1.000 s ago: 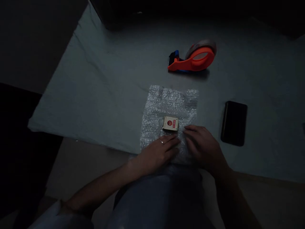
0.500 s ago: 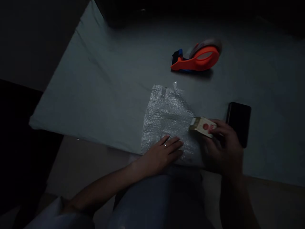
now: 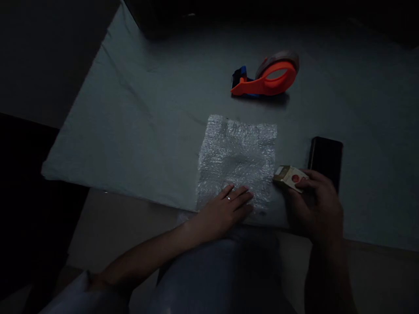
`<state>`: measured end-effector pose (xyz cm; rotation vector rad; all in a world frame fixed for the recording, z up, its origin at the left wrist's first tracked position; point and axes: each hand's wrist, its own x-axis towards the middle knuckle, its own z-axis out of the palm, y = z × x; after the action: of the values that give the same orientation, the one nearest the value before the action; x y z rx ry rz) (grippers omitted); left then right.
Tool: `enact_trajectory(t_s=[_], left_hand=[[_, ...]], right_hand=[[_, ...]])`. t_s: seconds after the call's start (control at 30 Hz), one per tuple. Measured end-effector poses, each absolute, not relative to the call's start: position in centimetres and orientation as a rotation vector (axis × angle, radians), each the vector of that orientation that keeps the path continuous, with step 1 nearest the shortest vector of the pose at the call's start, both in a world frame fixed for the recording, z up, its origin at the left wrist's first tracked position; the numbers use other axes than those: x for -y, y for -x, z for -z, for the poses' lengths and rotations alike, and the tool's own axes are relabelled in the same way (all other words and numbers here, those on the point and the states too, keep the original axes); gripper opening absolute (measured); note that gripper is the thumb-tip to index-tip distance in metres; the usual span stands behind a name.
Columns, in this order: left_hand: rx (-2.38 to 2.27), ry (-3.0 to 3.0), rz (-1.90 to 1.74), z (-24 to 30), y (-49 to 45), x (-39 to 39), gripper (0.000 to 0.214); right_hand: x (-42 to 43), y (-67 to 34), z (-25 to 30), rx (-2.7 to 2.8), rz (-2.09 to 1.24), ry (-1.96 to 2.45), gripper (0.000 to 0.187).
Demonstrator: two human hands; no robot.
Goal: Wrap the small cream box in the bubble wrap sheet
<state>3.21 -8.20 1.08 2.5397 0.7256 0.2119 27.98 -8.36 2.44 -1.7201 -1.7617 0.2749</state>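
Observation:
A sheet of bubble wrap (image 3: pixel 237 150) lies flat near the table's front edge. My left hand (image 3: pixel 225 211), with a ring on one finger, rests on its lower part, fingers stretched out. Just right of the sheet, my right hand (image 3: pixel 319 203) grips a small cream-coloured box (image 3: pixel 291 177) with a round red mark on it. The box is tilted, its darker end turned toward the bubble wrap. Behind my right hand lies a flat black rectangular object (image 3: pixel 327 159), its lower part hidden by that hand.
An orange tape dispenser (image 3: pixel 270 83) with a roll of tape stands farther back on the table. A pale cloth (image 3: pixel 147 144) covers the tabletop, and its front edge runs just below my hands. The scene is dim, with dark areas at the back and left.
My right hand has moved slightly right with the box, away from the bubble wrap. The sheet's upper right corner, folded or lifted before, now lies spread out. My left hand stays on the sheet.

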Motion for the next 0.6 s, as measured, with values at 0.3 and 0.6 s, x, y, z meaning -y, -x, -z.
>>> enact_trajectory(t_s=[0.3,0.6], left_hand=[[-0.729,-2.578,-0.254,-0.8,-3.7,8.1,0.034],[-0.752,-2.628,-0.296,-0.7,-4.1,8.0,0.03]], right_hand=[[5.7,-21.2,-3.2,2.105,-0.524,1.265,0.019],[4.4,-20.6,-1.2,2.045,-0.753,1.334,0.018]])
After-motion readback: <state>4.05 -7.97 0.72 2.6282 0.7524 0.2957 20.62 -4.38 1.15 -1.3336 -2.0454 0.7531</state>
